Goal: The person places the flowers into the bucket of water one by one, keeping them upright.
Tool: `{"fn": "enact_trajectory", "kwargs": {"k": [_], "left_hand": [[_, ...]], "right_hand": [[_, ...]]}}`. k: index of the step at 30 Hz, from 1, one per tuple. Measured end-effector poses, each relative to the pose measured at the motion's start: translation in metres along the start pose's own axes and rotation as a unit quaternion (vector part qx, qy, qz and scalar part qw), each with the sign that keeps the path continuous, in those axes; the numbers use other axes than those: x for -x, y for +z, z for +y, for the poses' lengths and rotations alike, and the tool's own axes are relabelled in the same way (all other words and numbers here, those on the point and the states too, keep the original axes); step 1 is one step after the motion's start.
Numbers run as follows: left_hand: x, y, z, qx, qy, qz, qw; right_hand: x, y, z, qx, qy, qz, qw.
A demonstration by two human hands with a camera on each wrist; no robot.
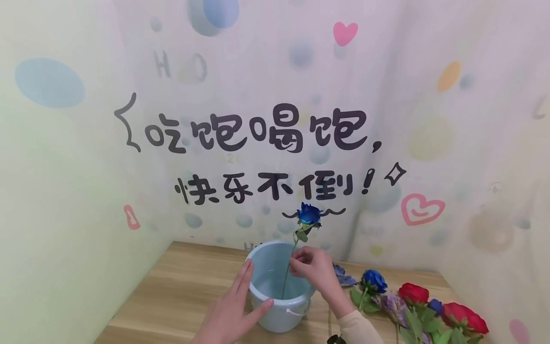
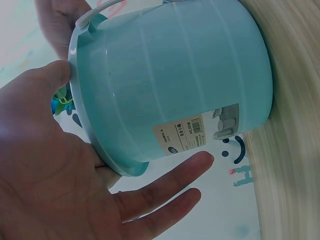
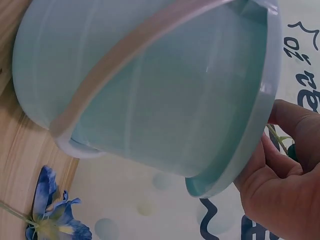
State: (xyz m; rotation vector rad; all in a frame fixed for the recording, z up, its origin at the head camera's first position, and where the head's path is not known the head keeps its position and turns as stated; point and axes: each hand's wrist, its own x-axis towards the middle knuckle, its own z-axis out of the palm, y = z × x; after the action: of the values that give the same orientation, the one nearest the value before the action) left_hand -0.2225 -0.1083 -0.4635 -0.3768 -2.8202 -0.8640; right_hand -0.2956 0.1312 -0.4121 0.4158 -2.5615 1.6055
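Note:
A light blue bucket [image 1: 281,319] stands upright on the wooden table. My left hand [image 1: 232,306] rests on its rim at the left and near side, fingers and thumb mostly straight; two fingers [image 2: 165,185] stretch past the outer wall in the left wrist view. With thumb and fingertips, my right hand [image 1: 317,270] pinches the thin green stem of a blue artificial rose [image 1: 309,213] at the bucket's right rim. The bloom is above the rim, and the stem slants down inside the bucket. In the right wrist view, the bucket wall hides most of the rose.
To the right lie several artificial flowers: a blue rose [image 1: 375,281], red roses [image 1: 414,293] and a purple flower [image 1: 392,306]. A blue flower [image 3: 55,212] lies close by the bucket. The bucket's handle [image 3: 120,60] hangs down its side. Behind the wooden table [image 1: 180,282] hangs a printed backdrop [image 1: 258,71].

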Motion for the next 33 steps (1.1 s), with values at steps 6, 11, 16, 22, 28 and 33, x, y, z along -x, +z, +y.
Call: {"fn": "enact_trajectory", "kwargs": {"k": [6, 11, 16, 22, 28, 33], "left_hand": [[-0.0024, -0.0018, 0.0004, 0.000, -0.009, -0.011, 0.9999], [-0.0032, -0.0015, 0.0002, -0.001, -0.012, -0.012, 0.9999], [-0.0026, -0.0012, -0.0002, -0.003, -0.007, -0.007, 0.9999], [-0.0007, -0.0012, -0.0002, -0.007, -0.001, -0.004, 1.0000], [-0.0018, -0.0020, 0.0004, -0.003, -0.005, -0.011, 0.9999], [-0.0026, -0.0026, 0.0010, 0.003, -0.013, -0.020, 0.9997]], "right_hand": [[-0.0005, -0.0020, 0.0009, -0.003, 0.010, -0.032, 0.9995], [-0.0009, -0.0047, 0.0006, -0.018, 0.019, -0.051, 0.9984], [-0.0007, -0.0068, 0.0019, -0.022, 0.028, -0.057, 0.9977], [0.0004, -0.0057, 0.0052, -0.028, 0.031, -0.056, 0.9975], [0.0018, -0.0046, 0.0051, 0.030, -0.006, -0.025, 0.9992], [0.0038, -0.0033, 0.0040, 0.083, -0.029, 0.008, 0.9961]]}}
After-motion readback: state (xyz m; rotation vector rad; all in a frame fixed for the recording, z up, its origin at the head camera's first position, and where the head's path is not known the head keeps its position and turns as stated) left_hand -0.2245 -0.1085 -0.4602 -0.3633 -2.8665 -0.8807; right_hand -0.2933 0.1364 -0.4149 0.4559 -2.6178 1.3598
